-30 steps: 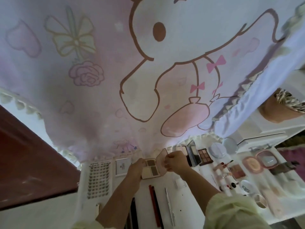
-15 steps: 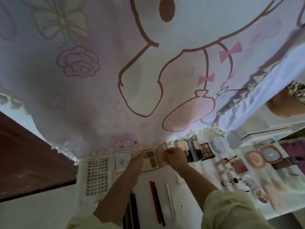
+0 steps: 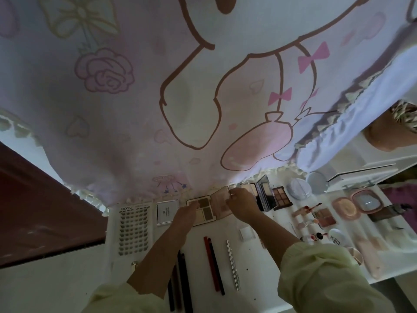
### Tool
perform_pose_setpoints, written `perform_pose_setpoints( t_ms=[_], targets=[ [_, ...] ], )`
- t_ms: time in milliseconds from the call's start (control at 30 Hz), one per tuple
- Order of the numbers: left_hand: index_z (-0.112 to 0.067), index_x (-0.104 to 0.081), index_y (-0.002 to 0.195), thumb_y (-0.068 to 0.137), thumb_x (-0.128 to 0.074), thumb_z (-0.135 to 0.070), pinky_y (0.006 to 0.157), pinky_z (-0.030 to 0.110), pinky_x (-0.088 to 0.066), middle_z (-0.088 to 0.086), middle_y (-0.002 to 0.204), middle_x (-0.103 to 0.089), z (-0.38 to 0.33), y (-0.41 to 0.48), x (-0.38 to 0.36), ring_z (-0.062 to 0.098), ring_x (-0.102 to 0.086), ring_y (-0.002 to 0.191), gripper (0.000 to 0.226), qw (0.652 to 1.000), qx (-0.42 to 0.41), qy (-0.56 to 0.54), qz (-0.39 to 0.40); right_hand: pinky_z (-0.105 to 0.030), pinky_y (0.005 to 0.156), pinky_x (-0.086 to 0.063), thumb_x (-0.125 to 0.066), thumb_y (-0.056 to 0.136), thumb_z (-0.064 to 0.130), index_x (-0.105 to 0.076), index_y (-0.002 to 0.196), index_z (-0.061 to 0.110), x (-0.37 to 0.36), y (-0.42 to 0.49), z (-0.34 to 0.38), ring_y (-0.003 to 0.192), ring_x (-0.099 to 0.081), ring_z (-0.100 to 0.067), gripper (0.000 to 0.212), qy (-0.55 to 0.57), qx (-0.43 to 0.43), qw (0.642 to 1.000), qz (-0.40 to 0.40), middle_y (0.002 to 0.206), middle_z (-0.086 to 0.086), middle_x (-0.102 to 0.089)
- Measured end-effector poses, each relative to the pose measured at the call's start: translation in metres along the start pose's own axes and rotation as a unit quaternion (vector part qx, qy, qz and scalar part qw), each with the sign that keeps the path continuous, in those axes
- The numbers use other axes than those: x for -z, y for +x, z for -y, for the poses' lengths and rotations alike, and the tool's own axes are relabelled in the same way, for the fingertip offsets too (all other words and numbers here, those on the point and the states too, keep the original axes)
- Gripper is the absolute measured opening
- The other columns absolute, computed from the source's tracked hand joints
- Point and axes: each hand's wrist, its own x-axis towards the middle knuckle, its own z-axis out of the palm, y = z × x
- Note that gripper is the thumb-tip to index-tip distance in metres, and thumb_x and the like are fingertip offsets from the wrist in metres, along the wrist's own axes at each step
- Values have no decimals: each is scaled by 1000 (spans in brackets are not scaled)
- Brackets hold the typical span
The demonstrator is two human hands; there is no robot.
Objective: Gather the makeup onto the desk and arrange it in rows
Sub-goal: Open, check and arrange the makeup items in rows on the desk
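An open brown eyeshadow palette (image 3: 206,205) lies at the back of the white desk (image 3: 266,265), under the curtain's hem. My left hand (image 3: 186,214) rests on its pan side with the fingers over the front left corner. My right hand (image 3: 241,203) pinches the top edge of its raised pink lid (image 3: 222,202). Left of it lie a white square box (image 3: 167,213) and a lash card (image 3: 133,229). To the right, more open palettes (image 3: 267,197) and a round puff (image 3: 299,188) continue the back row.
A pink cartoon curtain (image 3: 203,86) hangs over the desk's far edge. Red and black pencils (image 3: 213,263) and a silver pen (image 3: 232,265) lie near me. Blushes, compacts and small tubes (image 3: 325,216) crowd the right side. A dark brown panel (image 3: 40,211) stands at the left.
The view has tilted up slightly. Both hands have stayed on the palette, and its lid has been swung a little further open to the right.
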Motion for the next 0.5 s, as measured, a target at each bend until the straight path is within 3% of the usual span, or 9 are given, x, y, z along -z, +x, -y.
perform_pose_setpoints(
  t_ms=[67,133,267,367,500],
  targets=[
    [-13,-53,85,100,-44,-31,76,27,-36,-2,90,-47,0,-4,0,15,-50,85,25,1000,-15,15,-7,-20,74,-46,-55,88,10,-63,116,2,5,-2,1,96,-61,-22,30,-8,15,1000,-6,111,-11,-68],
    [-21,-41,68,100,-44,-27,68,26,-35,-5,76,-42,-3,-9,0,8,-41,69,33,998,-44,27,-19,-26,91,-45,-56,89,11,-60,124,3,10,-3,3,110,-60,-24,36,-5,24,1000,-11,121,-12,-65],
    [-23,-48,72,98,-44,-18,67,26,-39,-6,77,-49,-1,-24,-1,10,-46,72,27,988,-138,33,-55,-29,96,-47,-57,89,9,-60,123,3,26,-13,9,110,-62,-23,35,28,45,998,-45,123,-11,-65],
    [-18,-63,98,97,-49,-20,64,20,-41,-6,85,-60,8,-43,-7,7,-54,74,14,975,-208,19,-79,-21,83,-49,-57,89,9,-67,114,7,36,-33,11,95,-66,-17,27,70,75,992,-72,109,-4,-69],
    [-18,-67,100,93,-55,-17,69,21,-46,-3,90,-67,41,-65,-24,12,-61,79,14,970,-217,80,-73,-19,72,-51,-61,90,14,-72,99,10,35,-74,-2,76,-66,-11,14,77,101,991,-45,84,3,-69]
  ],
)
